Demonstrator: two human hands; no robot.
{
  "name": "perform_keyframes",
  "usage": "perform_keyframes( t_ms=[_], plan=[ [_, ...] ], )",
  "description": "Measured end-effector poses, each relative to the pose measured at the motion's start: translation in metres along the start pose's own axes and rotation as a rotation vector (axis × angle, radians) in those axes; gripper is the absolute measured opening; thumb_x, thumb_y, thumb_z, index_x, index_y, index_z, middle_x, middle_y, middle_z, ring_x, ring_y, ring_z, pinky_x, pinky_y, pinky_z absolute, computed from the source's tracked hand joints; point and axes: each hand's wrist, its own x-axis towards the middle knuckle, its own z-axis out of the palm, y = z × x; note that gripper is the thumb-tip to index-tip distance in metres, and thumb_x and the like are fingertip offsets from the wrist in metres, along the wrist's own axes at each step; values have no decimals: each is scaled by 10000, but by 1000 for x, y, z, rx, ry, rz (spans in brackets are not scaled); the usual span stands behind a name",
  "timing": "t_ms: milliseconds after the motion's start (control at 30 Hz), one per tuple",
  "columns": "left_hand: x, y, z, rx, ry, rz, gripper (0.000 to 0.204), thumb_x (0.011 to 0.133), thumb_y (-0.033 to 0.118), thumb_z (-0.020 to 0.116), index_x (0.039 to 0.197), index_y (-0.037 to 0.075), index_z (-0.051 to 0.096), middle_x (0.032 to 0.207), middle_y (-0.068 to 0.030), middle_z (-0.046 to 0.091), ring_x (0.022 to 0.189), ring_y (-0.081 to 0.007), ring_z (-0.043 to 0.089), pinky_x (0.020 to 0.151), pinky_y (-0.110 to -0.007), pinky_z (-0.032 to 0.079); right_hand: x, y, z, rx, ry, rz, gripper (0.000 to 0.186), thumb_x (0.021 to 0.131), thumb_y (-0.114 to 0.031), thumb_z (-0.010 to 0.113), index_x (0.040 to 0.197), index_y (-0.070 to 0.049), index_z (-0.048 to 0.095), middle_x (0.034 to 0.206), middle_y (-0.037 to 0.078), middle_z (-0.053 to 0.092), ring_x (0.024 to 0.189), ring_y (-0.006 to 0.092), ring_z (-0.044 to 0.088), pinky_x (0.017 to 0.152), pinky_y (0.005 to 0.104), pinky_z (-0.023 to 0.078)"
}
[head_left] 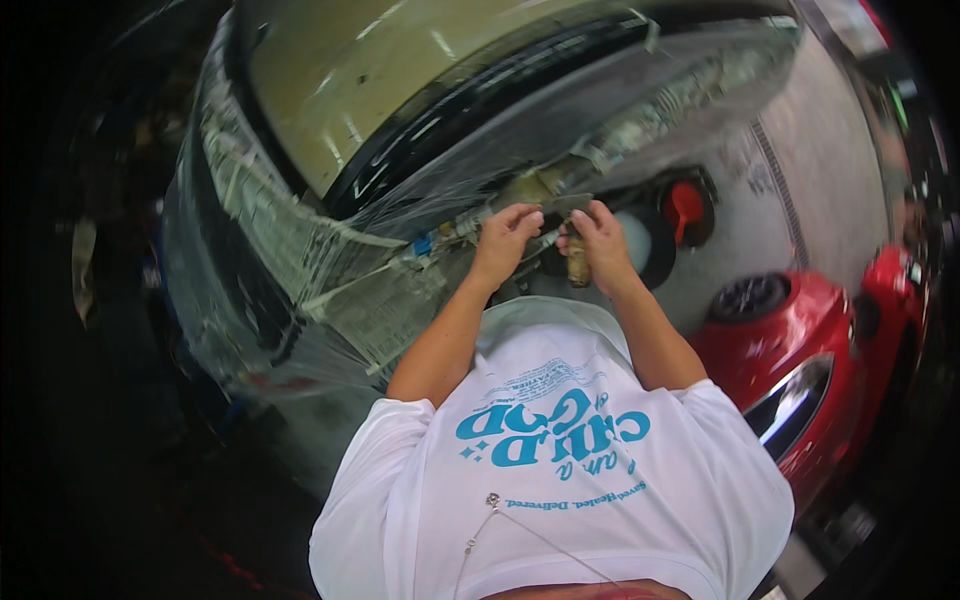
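Note:
My left hand (508, 240) is closed, thumb and fingertips pinched at one end of a thin grey flat piece (568, 203). At its other end the fingers of my right hand (604, 248) are closed on it. A brown, worn, handle-like object (578, 266) hangs below the right fingers and seems held in that palm; its exact kind I cannot make out. Just beyond both hands is a vehicle with an olive-gold panel (330, 80), its lower side covered in clear plastic film (480, 150) and newspaper (390, 310). A small blue patch (423, 245) shows on the masking beside my left hand.
Right of my hands, a round black object with a pale centre (630, 245) sits on the grey floor (740, 230). Beside it is a dark container holding something red (687, 203). A red car (800, 350) stands at the right, near my right elbow.

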Motion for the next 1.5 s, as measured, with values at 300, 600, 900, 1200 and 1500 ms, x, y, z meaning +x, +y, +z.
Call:
perform_keyframes(
  t_ms=[300,600,900,1200,1500],
  plan=[
    [26,-3,30,71,-79,-194,246,996,287,760,1041,46,783,888,2,733,782,-68,641,689,-232,454,-11,34,-22,12,74,92,181,1071,-190,602,1141,-24,614,936,69,690,751,140,687,696,291,580],
    [66,-85,142,195,-311,-499,451,1047,370,664,1337,26,640,1105,-90,743,967,-156,699,841,-303,526,-16,117,-124,447,617,72,164,1046,-190,662,980,-43,636,826,9,666,770,83,645,703,253,530],
    [105,-203,235,508,-293,-506,698,1107,543,419,1538,-6,442,886,-131,662,757,-185,642,704,-328,524,33,201,-228,312,680,37,249,1059,-235,640,1154,-13,702,974,37,726,854,112,648,733,260,519],
    [151,-278,206,458,-373,-689,615,1103,401,526,1635,131,375,684,-22,562,569,-91,518,532,-288,479,205,462,-413,-710,864,482,668,917,-337,714,1489,-38,543,1305,227,700,1239,435,649,1072,482,505],
    [145,-321,150,418,-329,-722,573,1106,336,546,1625,138,405,678,12,558,559,-59,510,508,-244,444,256,535,-444,-839,455,723,587,905,-386,714,1414,-123,586,1381,301,628,1235,409,662,1077,502,515]
  ],
)
